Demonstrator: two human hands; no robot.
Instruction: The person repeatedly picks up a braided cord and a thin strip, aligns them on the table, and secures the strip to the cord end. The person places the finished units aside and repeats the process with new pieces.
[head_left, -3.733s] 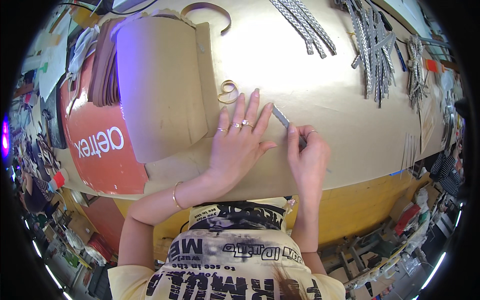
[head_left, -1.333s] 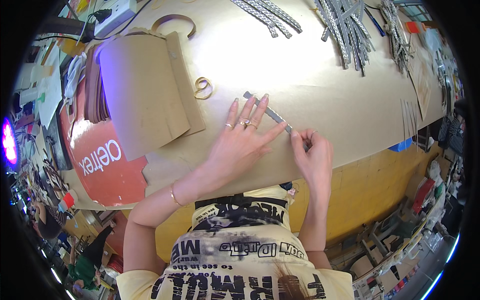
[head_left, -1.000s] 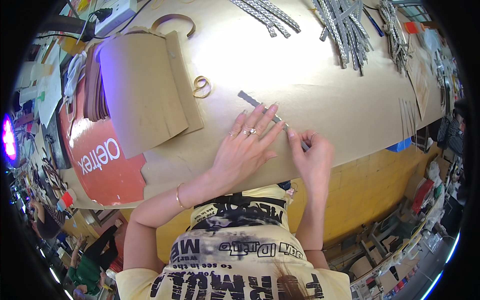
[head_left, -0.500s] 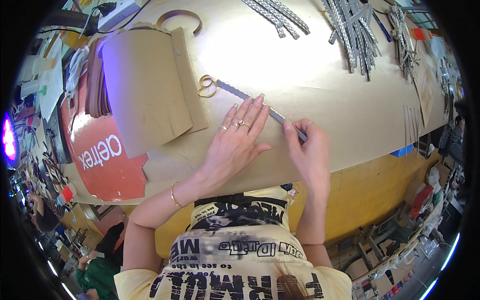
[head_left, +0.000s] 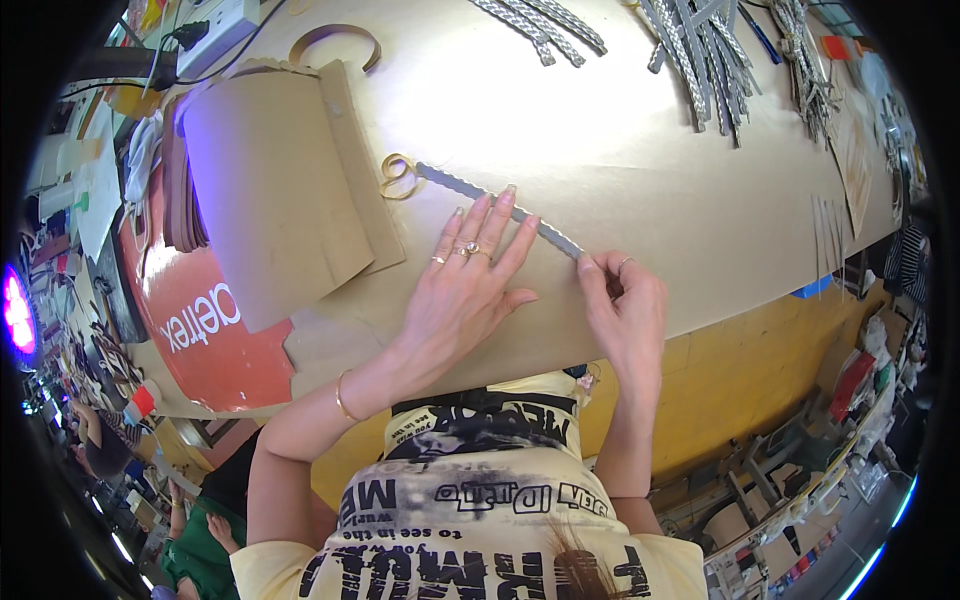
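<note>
A narrow grey braided strip [head_left: 455, 182] with pale edges lies slantwise on the brown-covered table. My left hand [head_left: 465, 270] rests flat across its middle, fingers spread and rings on two of them. At the strip's near right end, my right hand [head_left: 622, 305] pinches it between thumb and bent fingers; the very tip is hidden there. Beside the far left end are gold-coloured loops [head_left: 398, 176], possibly a curled narrow band. They lie close to the strip's end, and I cannot tell whether they are joined to it.
Left of my hands stand curved brown sheets [head_left: 275, 190] over a red printed board [head_left: 200, 340]. A brown curved band [head_left: 335, 40] lies beyond them. Braided grey strips [head_left: 545, 30] and a larger heap [head_left: 700, 60] lie at the far side, with bundled cords [head_left: 805, 75] farther right.
My right hand has shifted slightly right and now pinches the strip's end, where a short length showed past the thumb before. My left hand stays flat. The whole view has moved a little.
</note>
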